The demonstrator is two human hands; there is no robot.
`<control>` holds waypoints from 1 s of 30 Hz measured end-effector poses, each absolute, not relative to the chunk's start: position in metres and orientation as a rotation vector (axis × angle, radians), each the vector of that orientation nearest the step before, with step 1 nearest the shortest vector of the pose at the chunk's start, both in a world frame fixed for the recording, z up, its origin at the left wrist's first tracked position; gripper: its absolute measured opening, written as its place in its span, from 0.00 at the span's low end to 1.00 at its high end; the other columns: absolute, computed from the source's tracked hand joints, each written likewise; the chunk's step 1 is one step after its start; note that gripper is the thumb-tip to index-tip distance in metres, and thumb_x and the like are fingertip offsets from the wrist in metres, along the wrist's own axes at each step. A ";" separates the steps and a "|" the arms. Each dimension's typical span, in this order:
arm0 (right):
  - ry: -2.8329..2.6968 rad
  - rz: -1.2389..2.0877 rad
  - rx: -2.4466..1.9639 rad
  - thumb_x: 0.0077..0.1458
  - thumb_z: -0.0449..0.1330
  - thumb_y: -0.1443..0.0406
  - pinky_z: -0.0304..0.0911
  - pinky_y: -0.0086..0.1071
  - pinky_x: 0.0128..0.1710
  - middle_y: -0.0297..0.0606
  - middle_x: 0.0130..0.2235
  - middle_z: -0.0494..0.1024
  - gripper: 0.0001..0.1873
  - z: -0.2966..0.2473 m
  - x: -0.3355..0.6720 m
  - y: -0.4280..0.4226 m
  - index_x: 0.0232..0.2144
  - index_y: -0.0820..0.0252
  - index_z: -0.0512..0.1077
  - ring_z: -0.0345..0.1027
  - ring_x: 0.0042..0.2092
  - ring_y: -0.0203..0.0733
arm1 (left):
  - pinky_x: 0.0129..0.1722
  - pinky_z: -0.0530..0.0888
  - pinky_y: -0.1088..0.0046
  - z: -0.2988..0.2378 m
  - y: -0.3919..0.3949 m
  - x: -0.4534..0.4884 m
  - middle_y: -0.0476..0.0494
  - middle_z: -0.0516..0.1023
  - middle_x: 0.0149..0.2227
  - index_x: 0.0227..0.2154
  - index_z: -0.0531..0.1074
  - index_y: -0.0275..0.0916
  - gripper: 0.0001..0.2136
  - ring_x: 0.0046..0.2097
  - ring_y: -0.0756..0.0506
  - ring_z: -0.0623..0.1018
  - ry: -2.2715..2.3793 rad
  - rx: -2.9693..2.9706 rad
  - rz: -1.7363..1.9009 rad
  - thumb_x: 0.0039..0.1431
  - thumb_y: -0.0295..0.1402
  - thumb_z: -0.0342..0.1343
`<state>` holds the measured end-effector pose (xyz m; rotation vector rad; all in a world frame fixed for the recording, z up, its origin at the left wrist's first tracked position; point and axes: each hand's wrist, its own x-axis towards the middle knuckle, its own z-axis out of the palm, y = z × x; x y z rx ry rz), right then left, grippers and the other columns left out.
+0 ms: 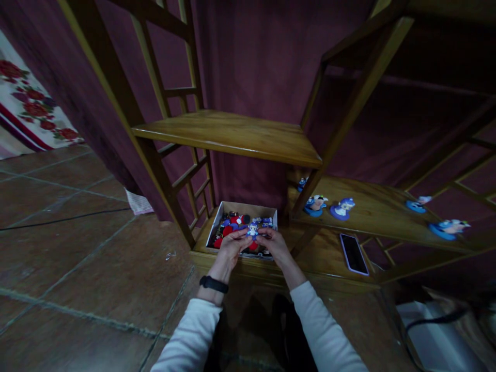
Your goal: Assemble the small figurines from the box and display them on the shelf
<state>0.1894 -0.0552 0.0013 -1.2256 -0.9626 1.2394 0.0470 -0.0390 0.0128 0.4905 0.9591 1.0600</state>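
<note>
Nearest, two pale sleeves reach toward the box, with a black wristband on the left wrist; any marking on the band is too small to read. The left hand and the right hand pinch a small purple-and-white figurine between their fingertips, one from each side, over the front part of the box.

The box is an open, shallow carton with whitish outer walls and a brown inside. It holds a jumble of little pieces: red ones toward its left and middle, purple-and-white ones at its right rear, and dark bits among them, too small to tell apart.

To the right of the box, on the same low wooden level, lies a phone with a dark screen and a light purple edge. Higher to the right of the box, a shelf carries five figurines; the purple one and the pink-and-blue one stand near its front edge. Above the box runs a wooden board. Behind the box hangs a maroon curtain. Far left of the box is a cloth printed with red flowers.
</note>
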 end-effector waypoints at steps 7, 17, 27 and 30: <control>-1.005 1.242 -1.223 0.34 0.67 0.58 0.64 0.33 0.36 0.33 0.29 0.76 0.19 0.003 0.194 -0.057 0.32 0.59 0.73 0.68 0.30 0.37 | 0.35 0.76 0.73 0.010 -0.041 0.050 0.45 0.77 0.24 0.33 0.74 0.31 0.15 0.28 0.49 0.78 0.938 0.540 1.097 0.38 0.16 0.64; -1.212 1.068 -1.159 0.40 0.63 0.62 0.63 0.36 0.44 0.34 0.38 0.76 0.19 0.003 0.198 -0.050 0.39 0.55 0.72 0.69 0.40 0.40 | 0.32 0.72 0.76 0.012 -0.046 0.058 0.50 0.77 0.23 0.39 0.70 0.34 0.27 0.26 0.51 0.75 0.926 0.795 1.186 0.29 0.23 0.68; -1.380 0.915 -1.290 0.44 0.60 0.64 0.64 0.34 0.43 0.34 0.39 0.76 0.17 -0.001 0.205 -0.049 0.40 0.55 0.71 0.69 0.39 0.40 | 0.31 0.73 0.75 0.009 -0.047 0.058 0.46 0.77 0.25 0.31 0.72 0.31 0.19 0.27 0.51 0.75 0.956 0.726 1.139 0.29 0.23 0.69; -1.393 0.910 -1.292 0.44 0.60 0.64 0.64 0.34 0.42 0.34 0.38 0.77 0.17 0.000 0.206 -0.050 0.40 0.55 0.71 0.70 0.39 0.40 | 0.31 0.73 0.75 0.010 -0.046 0.056 0.46 0.77 0.24 0.29 0.73 0.31 0.19 0.27 0.50 0.76 0.955 0.700 1.110 0.29 0.22 0.69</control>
